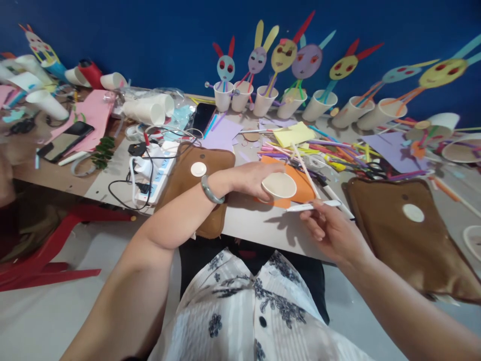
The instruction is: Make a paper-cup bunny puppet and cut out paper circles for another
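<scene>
My left hand (251,178), with a grey bangle at its wrist, closes around a paper cup (278,186). The cup's round end faces me, over a sheet of orange paper (305,184). In my right hand (330,223) a slim white pen (300,207) is pinched between thumb and fingers, its tip pointing left just below the cup. Under both hands lies the pale table top (259,223). Most of the cup's side is hidden by my left fingers.
Paper cups with coloured puppet faces (226,67) line the back wall. Two brown cushions (387,220) flank my hands. A power strip (160,173) with cables sits left. Pipe cleaners (338,150) and scissors (372,168) lie behind. Another person's arm (5,175) shows far left.
</scene>
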The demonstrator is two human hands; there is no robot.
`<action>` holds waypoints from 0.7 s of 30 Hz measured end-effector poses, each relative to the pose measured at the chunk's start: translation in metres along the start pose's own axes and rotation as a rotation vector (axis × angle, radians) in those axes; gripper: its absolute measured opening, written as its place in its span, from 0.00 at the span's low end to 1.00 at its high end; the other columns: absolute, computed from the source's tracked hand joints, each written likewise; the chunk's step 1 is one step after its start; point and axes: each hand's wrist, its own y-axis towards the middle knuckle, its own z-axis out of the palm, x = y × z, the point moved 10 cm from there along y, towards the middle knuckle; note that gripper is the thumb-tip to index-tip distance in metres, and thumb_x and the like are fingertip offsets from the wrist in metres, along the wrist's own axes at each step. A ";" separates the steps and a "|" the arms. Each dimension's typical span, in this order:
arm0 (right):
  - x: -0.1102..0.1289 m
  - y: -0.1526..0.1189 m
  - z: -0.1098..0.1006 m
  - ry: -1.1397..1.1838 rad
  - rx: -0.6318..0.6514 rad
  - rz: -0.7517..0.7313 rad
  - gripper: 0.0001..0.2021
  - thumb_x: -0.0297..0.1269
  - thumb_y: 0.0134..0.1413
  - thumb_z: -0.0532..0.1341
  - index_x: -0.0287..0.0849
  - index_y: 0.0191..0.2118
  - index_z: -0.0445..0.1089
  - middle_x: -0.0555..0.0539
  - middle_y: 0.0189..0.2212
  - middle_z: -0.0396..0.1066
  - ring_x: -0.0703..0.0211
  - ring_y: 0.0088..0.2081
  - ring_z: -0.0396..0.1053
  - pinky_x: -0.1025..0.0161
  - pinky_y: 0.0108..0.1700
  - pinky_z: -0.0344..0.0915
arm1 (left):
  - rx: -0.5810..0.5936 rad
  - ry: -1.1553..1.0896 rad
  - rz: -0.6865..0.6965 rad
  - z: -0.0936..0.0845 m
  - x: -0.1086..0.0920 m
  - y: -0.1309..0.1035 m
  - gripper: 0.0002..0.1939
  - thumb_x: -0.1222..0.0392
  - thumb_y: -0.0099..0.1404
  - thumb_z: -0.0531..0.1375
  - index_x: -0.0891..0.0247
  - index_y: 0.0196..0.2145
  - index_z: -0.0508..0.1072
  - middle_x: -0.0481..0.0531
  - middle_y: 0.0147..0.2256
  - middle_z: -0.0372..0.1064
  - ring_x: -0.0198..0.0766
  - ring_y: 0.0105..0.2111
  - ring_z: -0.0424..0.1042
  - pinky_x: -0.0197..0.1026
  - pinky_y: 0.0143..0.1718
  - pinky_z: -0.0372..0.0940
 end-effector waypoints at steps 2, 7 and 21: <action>-0.003 -0.001 0.000 0.051 0.000 -0.006 0.17 0.51 0.52 0.70 0.43 0.30 0.69 0.52 0.19 0.66 0.70 0.16 0.52 0.67 0.18 0.49 | 0.006 0.000 -0.024 0.001 0.003 0.000 0.31 0.56 0.51 0.65 0.60 0.53 0.67 0.55 0.51 0.74 0.51 0.49 0.74 0.47 0.48 0.66; -0.001 -0.005 0.010 0.064 0.086 -0.071 0.14 0.44 0.55 0.69 0.44 0.31 0.64 0.54 0.22 0.66 0.69 0.17 0.57 0.69 0.20 0.53 | -0.002 0.018 -0.038 0.001 0.006 0.001 0.32 0.56 0.51 0.66 0.59 0.54 0.66 0.55 0.52 0.73 0.51 0.49 0.74 0.47 0.48 0.66; -0.002 -0.017 0.022 0.068 0.315 -0.053 0.10 0.44 0.67 0.60 0.43 0.40 0.71 0.37 0.47 0.81 0.54 0.37 0.82 0.58 0.39 0.78 | -0.012 0.009 0.009 -0.001 0.001 0.001 0.29 0.52 0.53 0.67 0.60 0.51 0.66 0.56 0.51 0.73 0.51 0.49 0.74 0.48 0.49 0.66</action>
